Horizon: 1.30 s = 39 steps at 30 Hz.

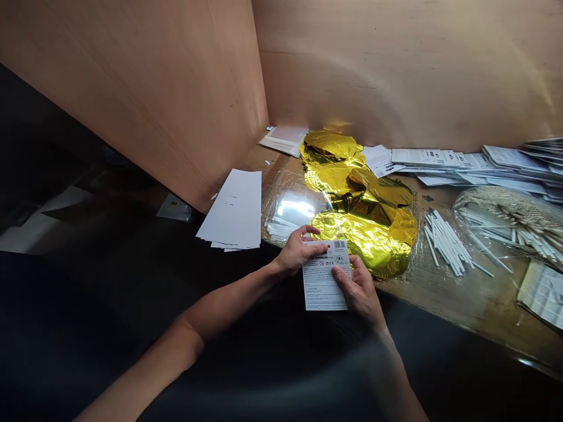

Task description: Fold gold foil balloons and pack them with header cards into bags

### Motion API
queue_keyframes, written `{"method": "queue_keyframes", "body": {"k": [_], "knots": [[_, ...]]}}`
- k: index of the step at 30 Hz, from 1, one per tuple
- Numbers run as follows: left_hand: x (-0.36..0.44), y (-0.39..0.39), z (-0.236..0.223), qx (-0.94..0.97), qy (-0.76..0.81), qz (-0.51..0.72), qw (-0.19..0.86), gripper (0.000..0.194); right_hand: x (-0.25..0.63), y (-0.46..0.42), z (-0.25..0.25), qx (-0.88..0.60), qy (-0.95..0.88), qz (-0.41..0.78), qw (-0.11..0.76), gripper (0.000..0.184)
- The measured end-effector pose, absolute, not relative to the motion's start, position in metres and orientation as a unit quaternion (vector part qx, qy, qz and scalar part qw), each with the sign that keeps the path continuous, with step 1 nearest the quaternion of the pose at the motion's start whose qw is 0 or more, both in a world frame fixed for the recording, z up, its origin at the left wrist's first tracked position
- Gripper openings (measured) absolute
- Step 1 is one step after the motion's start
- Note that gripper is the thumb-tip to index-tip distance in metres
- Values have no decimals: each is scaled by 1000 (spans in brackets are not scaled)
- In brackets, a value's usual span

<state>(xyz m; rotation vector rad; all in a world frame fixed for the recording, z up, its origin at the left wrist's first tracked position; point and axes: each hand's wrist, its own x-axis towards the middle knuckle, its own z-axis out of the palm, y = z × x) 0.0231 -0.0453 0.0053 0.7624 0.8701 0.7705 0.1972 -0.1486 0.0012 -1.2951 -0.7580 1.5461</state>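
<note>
Between my two hands, in front of the table's edge, is a white printed card (325, 287) with a barcode at its top right corner and a warning text. My left hand (301, 251) pinches its upper left part, thumb on the printed face. At the right edge my right hand (361, 287) grips it, thumb also on the front and fingers hidden behind. Just beyond the card lie crumpled gold foil balloons (369, 246), flat and shiny. A clear plastic bag (297, 202) with white sticks in it is left of the foil.
White sheets (235, 211) overhang the table edge at left. To the right are loose white sticks (448, 243), a bag of sticks (519, 225), printed card stacks (466, 161) and a folded leaflet (543, 290). Wooden panels (396, 70) close off the back and left.
</note>
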Motion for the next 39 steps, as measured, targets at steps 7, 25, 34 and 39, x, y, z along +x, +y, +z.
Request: {"method": "queue_keyframes", "body": {"k": [7, 25, 34, 39], "knots": [[8, -45, 12, 483, 386, 249, 745, 77, 203, -154, 1, -551, -361, 570, 492, 36], [-16, -103, -12, 437, 430, 247, 751, 79, 186, -224, -50, -574, -505, 476, 435, 60], [2, -91, -13, 321, 418, 359, 770, 59, 169, -229, -35, -555, -307, 623, 458, 36], [37, -90, -1, 276, 393, 441, 758, 56, 155, -214, -29, -569, -156, 553, 588, 44]]}}
